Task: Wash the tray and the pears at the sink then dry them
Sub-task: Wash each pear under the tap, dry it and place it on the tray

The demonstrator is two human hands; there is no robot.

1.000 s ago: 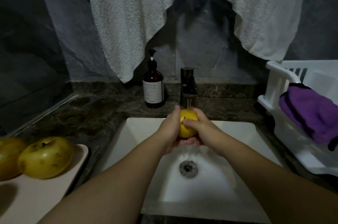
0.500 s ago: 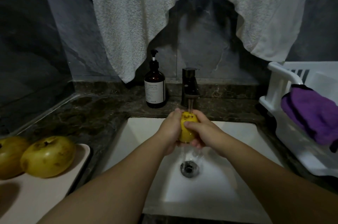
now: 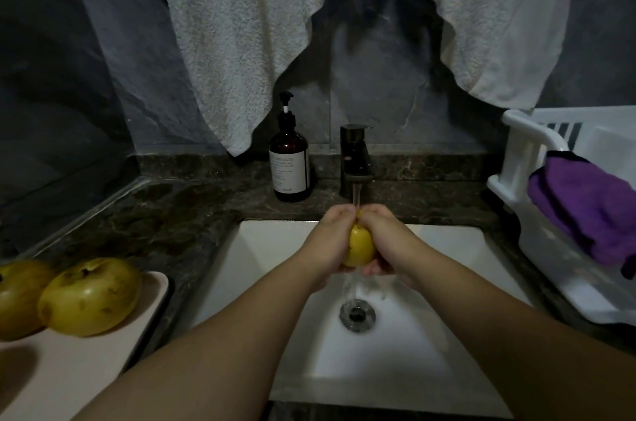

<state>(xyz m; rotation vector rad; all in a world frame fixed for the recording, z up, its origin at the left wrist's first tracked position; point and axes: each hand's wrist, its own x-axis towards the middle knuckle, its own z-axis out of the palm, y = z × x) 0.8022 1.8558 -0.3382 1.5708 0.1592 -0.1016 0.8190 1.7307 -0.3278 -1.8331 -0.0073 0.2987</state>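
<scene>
Yellow-green, unwashed by the look of it: two pears (image 3: 90, 296) on pale tray (image 3: 156, 286), well left of the grip, parked on dark stone table (image 3: 192, 214) clear of the splash, probably waiting for a rinse. Further in, amber soap bottle (image 3: 289, 162) upright at the back edge, left of and behind the grip. Left hand (image 3: 330, 241) and right hand (image 3: 382, 241) cupped together, fingers curled round one yellow pear (image 3: 359, 246); grip closed snug on both sides, likely so wet fruit cannot slip. Held right under tap (image 3: 356, 162), stream landing on top of the grip, runoff falling into white sink (image 3: 268, 248), drain (image 3: 357, 314) straight below. Well right of the grip, white rack (image 3: 523, 145) holding purple cloth (image 3: 585, 203), presumably ready for drying. Overhead, white towel (image 3: 241, 24) hanging.
</scene>
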